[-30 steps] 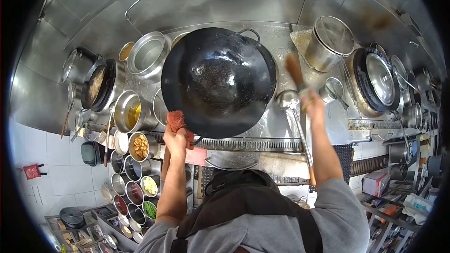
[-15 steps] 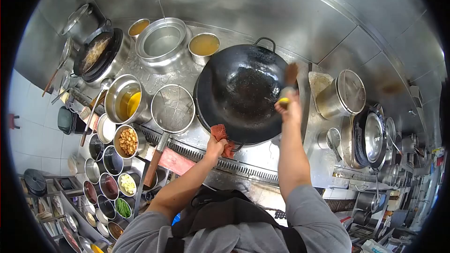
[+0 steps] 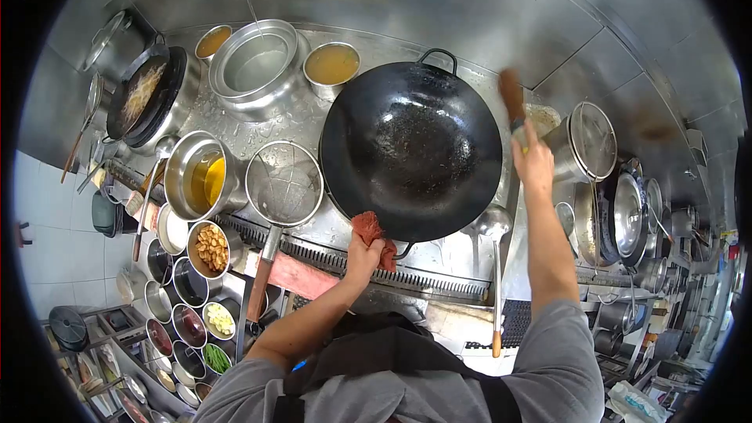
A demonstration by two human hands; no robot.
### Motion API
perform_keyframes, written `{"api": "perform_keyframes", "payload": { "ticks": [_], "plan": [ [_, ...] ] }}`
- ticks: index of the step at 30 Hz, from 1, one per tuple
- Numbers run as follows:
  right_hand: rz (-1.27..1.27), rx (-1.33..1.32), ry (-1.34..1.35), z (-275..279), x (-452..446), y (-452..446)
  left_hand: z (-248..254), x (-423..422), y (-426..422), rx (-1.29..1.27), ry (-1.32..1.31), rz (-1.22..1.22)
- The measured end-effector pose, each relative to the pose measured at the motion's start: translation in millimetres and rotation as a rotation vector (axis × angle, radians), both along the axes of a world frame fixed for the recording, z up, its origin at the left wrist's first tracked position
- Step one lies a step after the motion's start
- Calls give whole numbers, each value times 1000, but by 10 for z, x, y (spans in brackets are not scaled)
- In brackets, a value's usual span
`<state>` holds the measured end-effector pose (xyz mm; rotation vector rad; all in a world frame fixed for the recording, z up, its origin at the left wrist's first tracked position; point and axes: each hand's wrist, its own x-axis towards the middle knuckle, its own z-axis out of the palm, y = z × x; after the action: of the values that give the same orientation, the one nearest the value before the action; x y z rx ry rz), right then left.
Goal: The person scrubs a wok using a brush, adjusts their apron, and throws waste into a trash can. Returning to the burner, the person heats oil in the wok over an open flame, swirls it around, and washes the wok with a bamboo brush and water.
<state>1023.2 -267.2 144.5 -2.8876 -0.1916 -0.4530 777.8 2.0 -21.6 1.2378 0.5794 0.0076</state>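
Note:
My right hand (image 3: 534,163) is closed around what looks like a wok brush (image 3: 511,98), a short tool with a brown end and a pale grip, blurred. It is off the right rim of the wok, near the back wall. A folded red cloth (image 3: 366,227) is gripped in my left hand (image 3: 363,260) at the near rim, beside the wok's near loop handle (image 3: 404,251). The large black wok (image 3: 415,153) sits on the steel range with a shiny, wet-looking inside and bits of residue.
A ladle (image 3: 493,223) lies right of the wok. To its left are a wire strainer (image 3: 284,184), an oil pot (image 3: 205,175), a water pot (image 3: 254,63) and a broth pot (image 3: 331,65). Several ingredient containers (image 3: 210,247) stand at lower left; a strainer-topped pot (image 3: 583,145) is at right.
My right hand has moved the brush rightward and up, away from the wok's right rim. The ladle behind my arm now shows. My left hand stays on the cloth; the view has shifted slightly.

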Motion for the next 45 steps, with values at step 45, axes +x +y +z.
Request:
{"api": "perform_keyframes", "payload": {
  "ticks": [45],
  "plan": [
    [347, 524, 587, -1103, -897, 1301, -509, -1207, 1390, 857, 142, -124]
  ]
}}
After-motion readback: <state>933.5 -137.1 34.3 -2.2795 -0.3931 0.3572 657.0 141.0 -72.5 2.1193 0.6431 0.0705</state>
